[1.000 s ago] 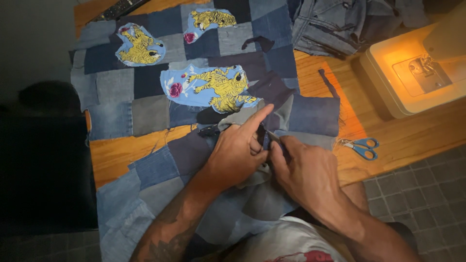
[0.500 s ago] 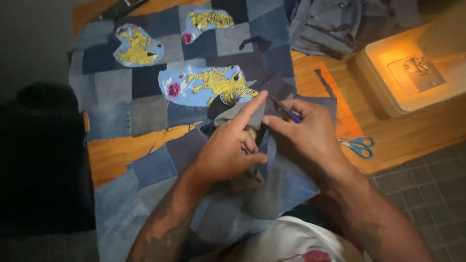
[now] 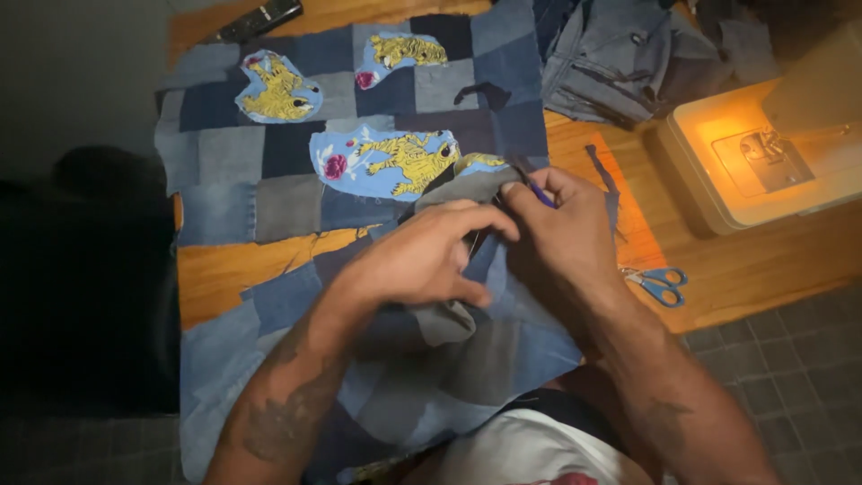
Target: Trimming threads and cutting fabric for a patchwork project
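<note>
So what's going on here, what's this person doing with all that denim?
A person is bent over a patchwork denim quilt spread on a wooden table. The left hand pinches a folded grey patch beside a blue tiger appliqué, while the right hand holds a small blue-handled tool at the fold. Blue scissors lie to the right, near a lit sewing machine and a heap of jeans.

Wooden table point(image 3: 763, 269) carries: patchwork denim quilt point(image 3: 269, 180) across center to 9 o'clock, blue-handled scissors point(image 3: 660, 283) at 3, lit sewing machine point(image 3: 763, 162) at 2, denim pile point(image 3: 620, 63) at 1.
</note>
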